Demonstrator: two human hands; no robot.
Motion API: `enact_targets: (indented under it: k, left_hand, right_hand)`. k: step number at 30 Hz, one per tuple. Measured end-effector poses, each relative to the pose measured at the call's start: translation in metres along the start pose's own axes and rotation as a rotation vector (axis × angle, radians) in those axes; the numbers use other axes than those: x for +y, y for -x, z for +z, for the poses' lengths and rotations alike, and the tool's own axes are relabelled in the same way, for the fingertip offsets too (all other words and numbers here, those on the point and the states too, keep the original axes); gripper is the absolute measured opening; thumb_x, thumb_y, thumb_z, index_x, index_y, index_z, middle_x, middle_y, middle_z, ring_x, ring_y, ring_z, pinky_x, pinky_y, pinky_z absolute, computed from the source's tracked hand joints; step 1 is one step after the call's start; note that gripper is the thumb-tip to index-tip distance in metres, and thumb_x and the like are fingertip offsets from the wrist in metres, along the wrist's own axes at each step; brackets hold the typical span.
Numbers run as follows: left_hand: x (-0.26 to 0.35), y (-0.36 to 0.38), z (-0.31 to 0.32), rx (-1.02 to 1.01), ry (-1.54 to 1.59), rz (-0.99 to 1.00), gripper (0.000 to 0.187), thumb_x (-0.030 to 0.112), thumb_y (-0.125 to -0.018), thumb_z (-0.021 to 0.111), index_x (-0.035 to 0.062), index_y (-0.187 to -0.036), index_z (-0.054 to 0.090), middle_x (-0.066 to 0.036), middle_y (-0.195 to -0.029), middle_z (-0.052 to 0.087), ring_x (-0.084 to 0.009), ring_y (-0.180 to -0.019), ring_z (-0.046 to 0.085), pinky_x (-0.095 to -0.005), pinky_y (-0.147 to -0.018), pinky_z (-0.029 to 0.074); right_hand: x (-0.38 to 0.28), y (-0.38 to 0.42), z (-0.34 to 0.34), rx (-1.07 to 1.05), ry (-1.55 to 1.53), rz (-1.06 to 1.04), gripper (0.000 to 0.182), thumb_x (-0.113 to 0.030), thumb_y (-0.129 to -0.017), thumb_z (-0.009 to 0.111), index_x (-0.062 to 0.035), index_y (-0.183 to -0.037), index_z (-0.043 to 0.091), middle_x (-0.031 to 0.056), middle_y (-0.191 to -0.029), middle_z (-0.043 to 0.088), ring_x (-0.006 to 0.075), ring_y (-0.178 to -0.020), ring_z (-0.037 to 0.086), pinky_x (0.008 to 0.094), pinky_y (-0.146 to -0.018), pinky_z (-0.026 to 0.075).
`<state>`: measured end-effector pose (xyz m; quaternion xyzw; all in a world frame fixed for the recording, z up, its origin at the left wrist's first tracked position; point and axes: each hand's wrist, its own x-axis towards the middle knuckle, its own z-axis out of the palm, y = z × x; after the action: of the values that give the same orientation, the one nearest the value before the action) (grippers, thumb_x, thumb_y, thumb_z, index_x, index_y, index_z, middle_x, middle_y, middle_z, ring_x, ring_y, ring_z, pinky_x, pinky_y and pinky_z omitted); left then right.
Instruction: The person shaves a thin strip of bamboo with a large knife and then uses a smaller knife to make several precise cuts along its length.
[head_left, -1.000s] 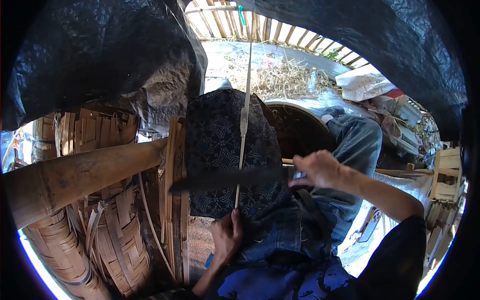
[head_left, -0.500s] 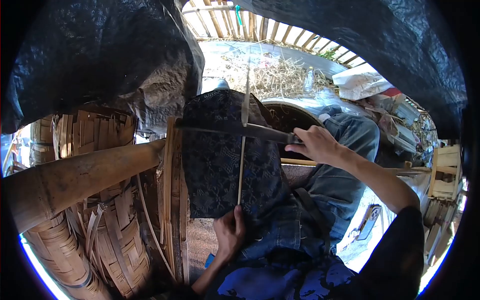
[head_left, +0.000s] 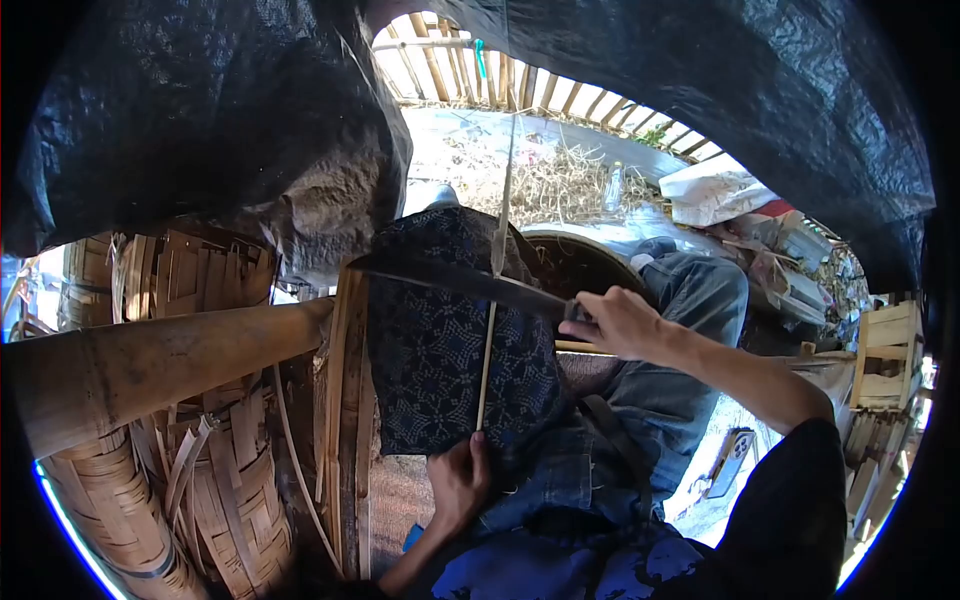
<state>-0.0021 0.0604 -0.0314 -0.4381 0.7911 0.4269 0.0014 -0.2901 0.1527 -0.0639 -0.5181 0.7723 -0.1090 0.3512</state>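
Note:
My right hand (head_left: 620,322) is closed around the handle of a long dark-bladed knife (head_left: 450,282). The blade stretches leftward across my lap, its handle end lower than its tip. A thin bamboo strip (head_left: 487,370) runs lengthwise over my lap and passes the blade, which lies across it. Beyond the blade the strip looks wider and extends away from me. My left hand (head_left: 458,483) pinches the strip's near end between thumb and fingers. Under knife and strip, a dark patterned cloth (head_left: 420,380) covers my leg.
On the left, a thick bamboo pole (head_left: 200,350) reaches toward my lap above woven bamboo baskets (head_left: 240,500). Black plastic sheeting (head_left: 200,120) hangs overhead. Shavings (head_left: 560,185) and a clear bottle (head_left: 613,187) lie ahead. A phone (head_left: 732,462) lies at right.
The view has tilted slightly, so most things sit lower in it. My right hand has come down a little, and the knife slants more. Both holds are the same.

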Motion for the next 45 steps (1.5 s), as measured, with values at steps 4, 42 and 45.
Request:
enact_targets:
  k: [4,42,45]
  left_hand:
    - [0.003,0.004,-0.004,0.011,0.017,-0.008,0.045,0.024,-0.095,0.050,-0.0011,-0.059,0.055,-0.021,-0.049,0.049,-0.0382,-0.044,0.054,-0.0422,-0.043,0.036]
    - [0.015,-0.066,-0.065,-0.183,0.029,-0.054,0.029,0.024,-0.093,0.059,-0.0035,-0.084,0.064,-0.014,-0.063,0.062,-0.0148,-0.055,0.057,-0.0316,-0.051,0.041]
    - [0.005,-0.074,-0.078,-0.149,-0.065,0.070,0.028,0.024,-0.094,0.058,-0.0010,-0.081,0.063,-0.013,-0.060,0.060,-0.0150,-0.051,0.056,-0.0323,-0.048,0.040]
  right_hand:
    - [-0.006,0.032,0.011,-0.067,0.075,-0.282,0.055,-0.057,-0.092,0.047,-0.0020,-0.085,0.052,0.0094,-0.053,0.055,0.0244,-0.045,0.060,0.0387,-0.045,0.054]
    - [-0.035,-0.003,-0.003,0.130,0.003,-0.029,0.053,-0.052,-0.092,0.053,-0.0028,-0.071,0.051,0.0098,-0.047,0.052,0.0234,-0.040,0.057,0.0375,-0.043,0.050]
    - [-0.037,-0.011,-0.002,0.147,0.007,-0.059,0.053,-0.051,-0.092,0.053,-0.0026,-0.071,0.051,0.0113,-0.049,0.054,0.0248,-0.042,0.059,0.0390,-0.044,0.050]
